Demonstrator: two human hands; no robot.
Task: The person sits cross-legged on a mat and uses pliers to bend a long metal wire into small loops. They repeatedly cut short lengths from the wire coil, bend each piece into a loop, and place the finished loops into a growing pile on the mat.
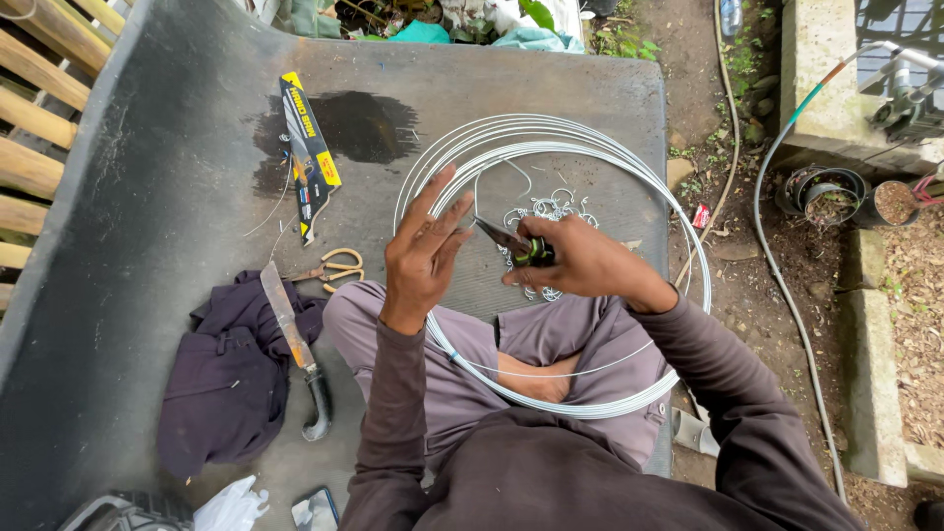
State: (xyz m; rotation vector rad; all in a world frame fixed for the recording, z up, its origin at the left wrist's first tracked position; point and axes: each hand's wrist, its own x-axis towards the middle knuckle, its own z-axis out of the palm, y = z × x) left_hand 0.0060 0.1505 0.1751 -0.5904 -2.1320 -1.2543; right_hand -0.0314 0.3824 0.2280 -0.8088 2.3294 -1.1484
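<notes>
The right hand [580,264] grips pliers [513,243]; the left hand [421,258], fingers loosely spread, steadies thin wire. The springy wire coil [629,162] could whip loose and scratch.

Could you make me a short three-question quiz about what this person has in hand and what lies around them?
1. True or false: the right hand holds pliers with green-and-black handles.
2. What encircles the person's lap? A) a garden hose B) a coil of silvery wire C) a rope
3. Which tool rests partly on the dark cloth at the person's left?

Key
1. True; the left hand is raised beside it, fingers spread, pinching something too thin to make out.
2. B
3. A long knife with a dark curved handle; small scissors lie just beyond.
</notes>
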